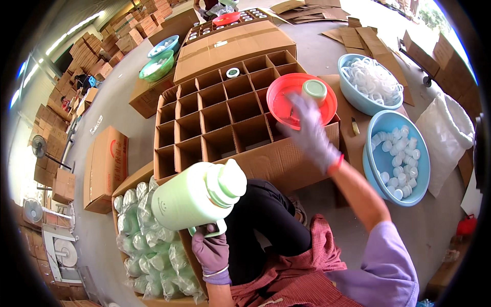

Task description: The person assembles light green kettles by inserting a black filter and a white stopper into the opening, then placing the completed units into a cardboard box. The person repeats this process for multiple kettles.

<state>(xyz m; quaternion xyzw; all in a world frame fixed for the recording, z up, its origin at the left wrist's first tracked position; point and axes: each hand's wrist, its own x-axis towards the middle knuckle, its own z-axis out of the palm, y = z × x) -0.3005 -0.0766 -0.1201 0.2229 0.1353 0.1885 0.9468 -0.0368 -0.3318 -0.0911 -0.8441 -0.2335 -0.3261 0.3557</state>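
My left hand [210,250], in a mauve glove, is closed round the handle of a pale green vacuum jug [179,197]. The jug lies tilted over my lap, its spout end toward the right and a small smiling face on its side. My gloved right hand [309,128] reaches over a red plastic bowl [328,105], fingers blurred, so their grip does not show clearly. Inside the bowl, a pale green round cap [314,90] stands beside my fingers. The bowl rests on a divided cardboard box [266,166], whose visible compartments are mostly bare; one holds a white-topped item [232,72].
At left, a carton [148,176] holds several plastic-wrapped green jugs [153,233]. On the right stand a blue basin of white rings [343,64], another blue basin of small white caps [376,184] and a white sack [442,148]. A closed carton [105,169] sits further left.
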